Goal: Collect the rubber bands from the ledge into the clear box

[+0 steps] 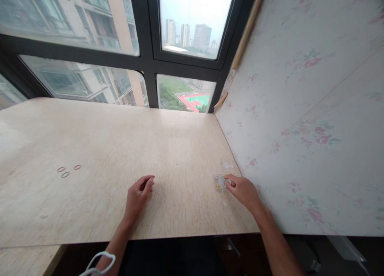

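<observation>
My right hand (243, 191) reaches over a small clear plastic box (215, 189) near the wall, its thumb and forefinger brought together at the box's right side. Small coloured bands, some of them yellow (218, 186), lie inside the box. Whatever the right fingertips pinch is too small to make out. My left hand (139, 192) rests over the middle of the pale marble-look surface (180, 148), thumb pressed against curled fingers; anything inside is hidden. Far to the left lie three thin rings: two reddish ones (77, 167) and a darker one (65, 175).
A clear scrap of plastic (228, 166) lies behind the box, against the flower-patterned wall (300, 148). Dark window frames (151, 48) border the surface at the back. Its front edge runs just below my hands. A white loop (102, 260) is around my left forearm.
</observation>
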The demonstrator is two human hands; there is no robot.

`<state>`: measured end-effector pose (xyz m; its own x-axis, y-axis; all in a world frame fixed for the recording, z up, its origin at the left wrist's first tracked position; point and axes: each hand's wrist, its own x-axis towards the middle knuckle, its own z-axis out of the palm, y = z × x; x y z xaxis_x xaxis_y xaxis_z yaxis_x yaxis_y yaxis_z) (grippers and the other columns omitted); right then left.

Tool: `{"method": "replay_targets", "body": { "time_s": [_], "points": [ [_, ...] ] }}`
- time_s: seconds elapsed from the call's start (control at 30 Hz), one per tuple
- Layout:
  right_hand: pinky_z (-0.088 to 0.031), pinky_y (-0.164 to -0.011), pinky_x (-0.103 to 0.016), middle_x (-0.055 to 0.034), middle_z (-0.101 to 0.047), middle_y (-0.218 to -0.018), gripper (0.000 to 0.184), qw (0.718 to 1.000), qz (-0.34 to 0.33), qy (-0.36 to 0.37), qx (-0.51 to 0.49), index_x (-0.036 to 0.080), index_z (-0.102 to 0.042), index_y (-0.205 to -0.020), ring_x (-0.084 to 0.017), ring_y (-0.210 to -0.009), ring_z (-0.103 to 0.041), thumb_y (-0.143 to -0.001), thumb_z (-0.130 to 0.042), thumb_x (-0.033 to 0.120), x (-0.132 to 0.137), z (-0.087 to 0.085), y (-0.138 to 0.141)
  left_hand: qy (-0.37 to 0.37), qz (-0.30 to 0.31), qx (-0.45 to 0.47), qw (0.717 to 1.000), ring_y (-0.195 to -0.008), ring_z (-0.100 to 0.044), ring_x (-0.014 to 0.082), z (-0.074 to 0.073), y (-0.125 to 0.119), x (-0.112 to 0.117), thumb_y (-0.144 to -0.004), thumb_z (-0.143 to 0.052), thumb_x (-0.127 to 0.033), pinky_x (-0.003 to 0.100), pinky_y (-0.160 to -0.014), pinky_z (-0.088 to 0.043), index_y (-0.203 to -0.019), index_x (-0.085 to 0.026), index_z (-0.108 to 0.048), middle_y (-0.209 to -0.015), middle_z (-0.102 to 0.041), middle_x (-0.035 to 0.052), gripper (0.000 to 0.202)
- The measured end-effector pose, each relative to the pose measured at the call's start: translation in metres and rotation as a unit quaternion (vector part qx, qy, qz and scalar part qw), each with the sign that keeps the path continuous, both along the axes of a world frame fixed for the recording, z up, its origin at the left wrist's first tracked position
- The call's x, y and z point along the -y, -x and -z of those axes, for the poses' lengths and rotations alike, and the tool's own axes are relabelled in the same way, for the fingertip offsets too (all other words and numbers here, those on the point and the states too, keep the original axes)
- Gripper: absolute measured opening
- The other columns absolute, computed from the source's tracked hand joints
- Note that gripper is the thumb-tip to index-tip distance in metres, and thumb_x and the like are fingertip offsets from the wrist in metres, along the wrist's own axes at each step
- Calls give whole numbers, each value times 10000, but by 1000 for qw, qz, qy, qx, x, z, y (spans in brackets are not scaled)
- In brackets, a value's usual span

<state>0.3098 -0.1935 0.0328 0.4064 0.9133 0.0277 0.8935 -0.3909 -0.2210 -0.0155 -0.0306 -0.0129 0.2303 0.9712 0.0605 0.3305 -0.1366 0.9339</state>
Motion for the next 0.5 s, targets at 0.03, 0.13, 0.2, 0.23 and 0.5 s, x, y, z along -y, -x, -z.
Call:
{"method": "replay_targets", "body": {
  "time_s": [0.03,0.13,0.2,0.23,0.5],
  "points": [
    [-281,-526,-236,-3,-641,-632,249,1000,-7,16,10,257,-692,-965,-151,-574,-562,-829,-488,297,-2,-2,-1,1,-2,-1,1000,-625,-608,153,0,0,0,-798,-535,-463,254,-574,-514,-970,-140,-649,-781,-660,56,384],
    [-270,-528,-235,-12,-665,-668,235,998,-25,38,31,255,-706,-888,-157,-609,-585,-837,-477,273,-6,-6,-2,2,-6,0,1000,-636,-611,156,0,0,0,-797,-535,-466,254,-573,-513,-969,-143,-649,-783,-662,56,383],
    [-276,-530,-234,-12,-673,-685,235,998,-31,37,32,254,-707,-879,-156,-613,-588,-836,-477,266,-5,-6,-3,2,-6,1,1000,-644,-613,157,0,0,0,-800,-534,-464,252,-575,-511,-970,-146,-649,-789,-661,56,379],
    [-284,-534,-233,-11,-677,-696,235,999,-31,30,28,253,-707,-883,-155,-615,-590,-834,-478,267,-3,-6,-3,2,-5,0,1000,-645,-612,156,1,0,0,-801,-534,-463,251,-576,-511,-969,-146,-649,-789,-661,56,377],
    [-326,-510,-229,22,-568,-538,273,998,-20,-38,-39,243,-705,-935,-127,-497,-514,-837,-468,336,26,1,-3,-1,-1,4,1000,-651,-611,155,4,0,-3,-800,-544,-456,241,-570,-501,-960,-150,-651,-788,-657,51,362]
  ]
}}
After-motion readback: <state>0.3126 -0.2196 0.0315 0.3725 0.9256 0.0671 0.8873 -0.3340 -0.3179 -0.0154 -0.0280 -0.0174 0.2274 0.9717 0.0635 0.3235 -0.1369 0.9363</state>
